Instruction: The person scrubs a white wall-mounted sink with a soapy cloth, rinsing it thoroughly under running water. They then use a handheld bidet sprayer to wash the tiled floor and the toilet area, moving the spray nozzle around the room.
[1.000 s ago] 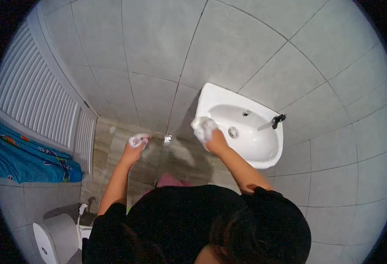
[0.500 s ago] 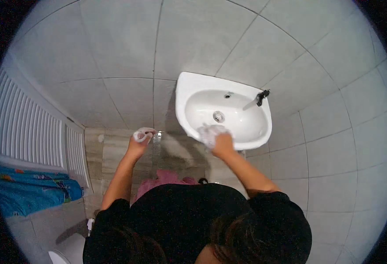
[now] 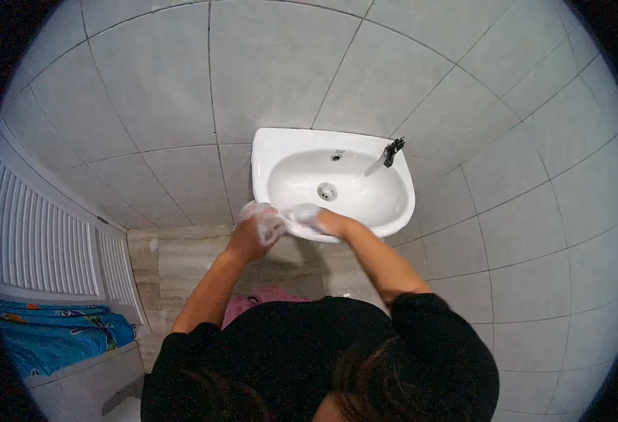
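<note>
- A white oval ceramic washbasin [image 3: 393,204] hangs on a wall of large pale grey tiles [image 3: 147,77], and everything here is easiest placed from it.
- The left hand [image 3: 249,235] is at the basin's front left corner, just off the rim – its grip is closed round a crumpled, whitish, half-clear wad [image 3: 263,221], plastic or wet cloth, I cannot tell which.
- The right hand [image 3: 330,224] lies on the basin's front rim, just beside the left one, its fingers curled over a second pale, soapy-looking wad [image 3: 302,213] pressed against the porcelain.
- The two wads sit close together along that front edge; whether they touch I cannot tell.
- Inside the bowl a round metal drain [image 3: 326,190] sits near the middle, and a small dark tap [image 3: 392,151] stands on the back right of the rim.
- Both forearms are bare, coming out of black sleeves [image 3: 421,316], and they meet at the basin's near edge.
- Below the basin is a beige tiled floor [image 3: 175,253] – something pink [image 3: 242,306] shows there between the arms, too hidden to name.
- Well to the left of the basin hangs a white ribbed panel [image 3: 35,239], with a blue patterned towel [image 3: 49,334] beneath it.
</note>
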The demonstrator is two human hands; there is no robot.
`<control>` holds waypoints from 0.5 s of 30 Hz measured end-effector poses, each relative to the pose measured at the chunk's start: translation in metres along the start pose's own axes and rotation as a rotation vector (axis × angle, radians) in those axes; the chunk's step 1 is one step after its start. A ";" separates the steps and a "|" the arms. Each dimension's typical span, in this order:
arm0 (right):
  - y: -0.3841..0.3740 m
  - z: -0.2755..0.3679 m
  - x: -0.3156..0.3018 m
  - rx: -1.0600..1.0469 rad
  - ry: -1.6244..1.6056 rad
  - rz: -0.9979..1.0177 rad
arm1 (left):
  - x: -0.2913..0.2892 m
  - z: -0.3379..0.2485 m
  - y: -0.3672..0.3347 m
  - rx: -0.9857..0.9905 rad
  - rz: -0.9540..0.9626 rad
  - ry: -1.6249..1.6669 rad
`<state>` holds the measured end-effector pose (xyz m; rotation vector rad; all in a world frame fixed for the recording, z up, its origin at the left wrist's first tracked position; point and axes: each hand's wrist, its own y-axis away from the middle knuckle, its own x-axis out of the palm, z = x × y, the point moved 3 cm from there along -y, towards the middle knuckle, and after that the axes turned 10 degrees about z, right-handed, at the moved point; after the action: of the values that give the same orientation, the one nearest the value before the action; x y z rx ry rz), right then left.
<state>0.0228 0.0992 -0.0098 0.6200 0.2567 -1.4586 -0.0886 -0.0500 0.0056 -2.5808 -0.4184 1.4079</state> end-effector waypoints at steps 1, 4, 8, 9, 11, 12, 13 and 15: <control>0.018 -0.028 -0.012 0.037 0.071 0.250 | 0.009 -0.002 -0.006 0.069 0.030 -0.062; 0.077 -0.166 -0.058 0.367 0.691 0.375 | 0.019 -0.022 -0.028 0.199 0.087 -0.140; 0.083 -0.169 -0.077 0.826 0.815 0.403 | 0.025 -0.030 -0.038 0.185 0.146 -0.250; 0.058 -0.166 -0.053 0.769 0.748 0.369 | 0.028 -0.027 -0.040 0.211 0.074 -0.244; 0.015 -0.164 -0.014 0.395 0.577 0.402 | 0.036 -0.019 -0.042 0.221 0.046 -0.248; -0.005 -0.063 -0.008 0.333 0.549 0.337 | 0.037 -0.007 -0.033 0.166 0.017 -0.273; -0.004 -0.050 -0.004 0.106 0.238 0.139 | 0.037 -0.013 -0.036 0.200 -0.022 -0.270; 0.031 -0.010 -0.022 0.243 0.114 0.202 | 0.032 -0.012 -0.029 0.210 -0.099 -0.287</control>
<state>0.0521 0.1230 0.0012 0.9021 0.1017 -1.2701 -0.0670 -0.0120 -0.0054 -2.1724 -0.4057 1.6925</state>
